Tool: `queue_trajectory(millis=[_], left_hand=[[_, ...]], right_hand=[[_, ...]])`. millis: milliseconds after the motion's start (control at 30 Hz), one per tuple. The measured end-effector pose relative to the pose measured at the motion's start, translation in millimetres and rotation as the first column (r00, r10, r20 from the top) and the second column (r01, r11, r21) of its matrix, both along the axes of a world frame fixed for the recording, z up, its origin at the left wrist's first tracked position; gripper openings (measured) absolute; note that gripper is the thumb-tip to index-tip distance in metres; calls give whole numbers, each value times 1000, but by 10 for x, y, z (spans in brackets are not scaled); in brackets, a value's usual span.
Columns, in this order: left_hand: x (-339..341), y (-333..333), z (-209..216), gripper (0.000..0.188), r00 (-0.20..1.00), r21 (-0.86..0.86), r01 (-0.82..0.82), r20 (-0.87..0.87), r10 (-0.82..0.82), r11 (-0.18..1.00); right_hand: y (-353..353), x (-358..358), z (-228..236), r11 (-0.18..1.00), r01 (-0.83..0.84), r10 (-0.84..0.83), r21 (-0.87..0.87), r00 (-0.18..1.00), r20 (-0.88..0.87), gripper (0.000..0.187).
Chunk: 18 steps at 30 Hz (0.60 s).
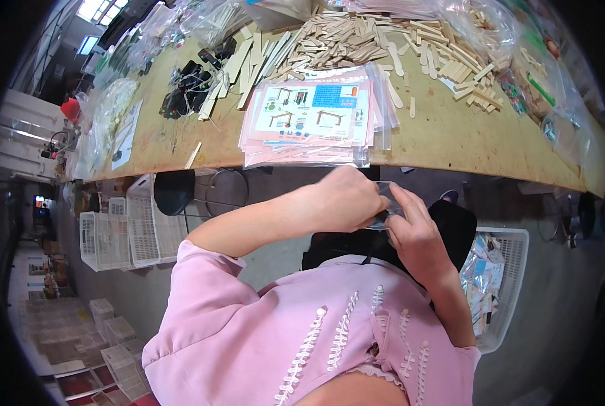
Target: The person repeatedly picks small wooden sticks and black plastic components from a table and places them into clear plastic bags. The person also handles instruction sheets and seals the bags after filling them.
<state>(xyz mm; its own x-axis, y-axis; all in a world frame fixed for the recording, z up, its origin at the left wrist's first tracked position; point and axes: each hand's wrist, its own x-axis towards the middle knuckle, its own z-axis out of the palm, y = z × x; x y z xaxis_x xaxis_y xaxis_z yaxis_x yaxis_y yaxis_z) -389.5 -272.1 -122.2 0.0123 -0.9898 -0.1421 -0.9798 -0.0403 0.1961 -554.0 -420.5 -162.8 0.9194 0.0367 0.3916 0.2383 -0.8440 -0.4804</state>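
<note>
In front of my lap, just beyond the table's near edge, both my hands are close together around a small transparent plastic bag (384, 187). My left hand (348, 200) is closed, knuckles up, at the bag's left side; its fingertips are mostly hidden. From the right, my right hand (416, 237) pinches the bag between thumb and fingers. Something small and dark shows between the hands, too covered to name. Directly ahead lies a stack of flat plastic packets (309, 122) with printed instruction sheets inside, reaching the table edge.
Wooden craft sticks (339, 42) are heaped at the back of the table (180, 145), with more sticks (461, 64) at right. Black wired parts (186, 88) lie at left. A white crate (512, 291) of filled packets stands at my right; white baskets (106, 241) sit at left.
</note>
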Motion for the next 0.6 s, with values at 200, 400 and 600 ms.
queue_trajectory(millis=[200,400,600], left_hand=[[681,-115,227,17,768,-133,-469,-551,328,873],[3024,305,-275,31,570,-537,-734,-152,808,416],[3400,324,-545,31,470,-354,-838,-83,879,415]], right_hand=[[-139,-120,-83,995,78,-71,65,992,-100,8],[-170,-153,-125,979,121,-110,164,991,-80,8],[-213,-166,-64,972,193,-183,136,980,-79,11]])
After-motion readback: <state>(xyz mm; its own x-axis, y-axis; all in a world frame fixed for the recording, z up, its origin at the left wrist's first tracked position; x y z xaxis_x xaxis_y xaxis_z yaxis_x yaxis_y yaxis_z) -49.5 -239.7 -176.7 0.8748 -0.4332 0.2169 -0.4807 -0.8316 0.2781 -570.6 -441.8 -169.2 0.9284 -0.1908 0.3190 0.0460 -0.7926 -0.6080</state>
